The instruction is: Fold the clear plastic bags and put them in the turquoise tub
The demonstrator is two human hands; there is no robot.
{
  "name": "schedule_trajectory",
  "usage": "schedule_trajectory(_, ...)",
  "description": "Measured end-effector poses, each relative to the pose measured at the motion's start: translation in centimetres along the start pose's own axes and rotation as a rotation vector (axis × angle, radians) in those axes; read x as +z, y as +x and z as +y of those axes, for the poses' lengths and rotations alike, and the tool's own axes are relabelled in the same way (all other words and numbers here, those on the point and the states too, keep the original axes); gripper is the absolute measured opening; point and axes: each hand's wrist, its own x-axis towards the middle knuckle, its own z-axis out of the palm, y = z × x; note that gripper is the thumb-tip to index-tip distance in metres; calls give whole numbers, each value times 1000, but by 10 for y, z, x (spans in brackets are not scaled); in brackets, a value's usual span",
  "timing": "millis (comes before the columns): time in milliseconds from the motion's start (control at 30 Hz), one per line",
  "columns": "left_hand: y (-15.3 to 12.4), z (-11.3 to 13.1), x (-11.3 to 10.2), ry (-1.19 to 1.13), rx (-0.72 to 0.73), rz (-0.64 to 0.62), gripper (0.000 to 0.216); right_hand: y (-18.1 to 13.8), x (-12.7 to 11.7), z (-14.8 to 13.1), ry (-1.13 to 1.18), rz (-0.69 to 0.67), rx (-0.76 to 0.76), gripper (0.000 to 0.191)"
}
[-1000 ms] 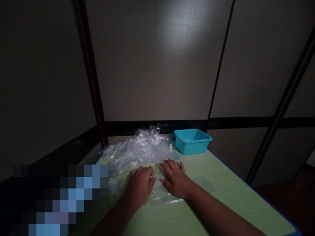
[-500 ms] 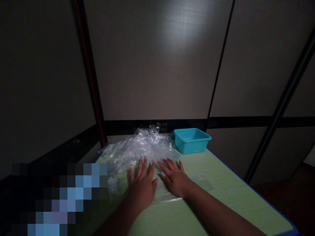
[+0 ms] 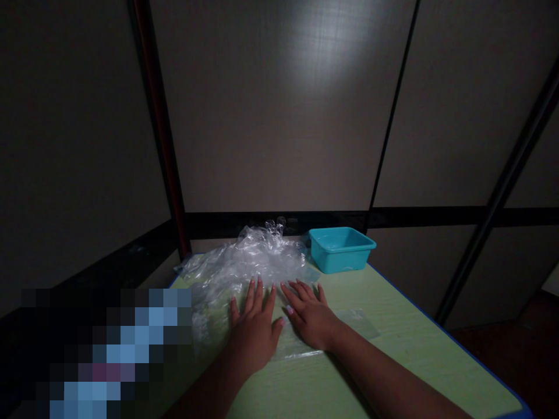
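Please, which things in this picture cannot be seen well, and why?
Head view:
- The table, near-left corner: covered by a pixelated block.
- The flat clear plastic sheet: middle hidden under the left hand and right hand; edges lost in dim light.
- The crumpled plastic heap: pieces too tangled to count.

A pixelated patch masks the table's left side — forearms cut off.

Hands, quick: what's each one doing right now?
Left hand: open, palm flat on the clear plastic sheet.
Right hand: open, flat on the same sheet.
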Motion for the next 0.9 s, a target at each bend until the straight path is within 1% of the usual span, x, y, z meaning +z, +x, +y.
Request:
schedule_trajectory(133,-2,-2,1,18,-15,-89,60,0,1,0,-8,-1,-1,55)
schedule_trajectory(267,-2,-2,0,24,-15,-108,59,0,1,-2,-17,1,-4,54)
schedule_trajectory(367,-1,-1,-5,-20,9,-96,57,0,-5,-3,-26,23,-11,53)
schedule_trajectory(433,-1,2,-11,-78,59,-100,55,-1,-9,-1,-46,50,2,54)
schedule_trajectory(533,-6,9,-23,-178,204,-152,54,-1,-11,5,-89,62,50,57)
schedule_trajectory(633,-15,18,-30,-255,365,-219,57,0,-7,13,-100,38,92,57)
schedule_trajectory(700,-21,23,-31,-278,421,-246,61,2,-3,16,-96,27,108,58)
schedule_trajectory(767,-24,26,-29,-276,424,-264,64,2,0,18,-95,22,114,59)
schedule_trajectory(900,-24,22,-21,-221,359,-305,64,2,0,17,-96,31,117,56)
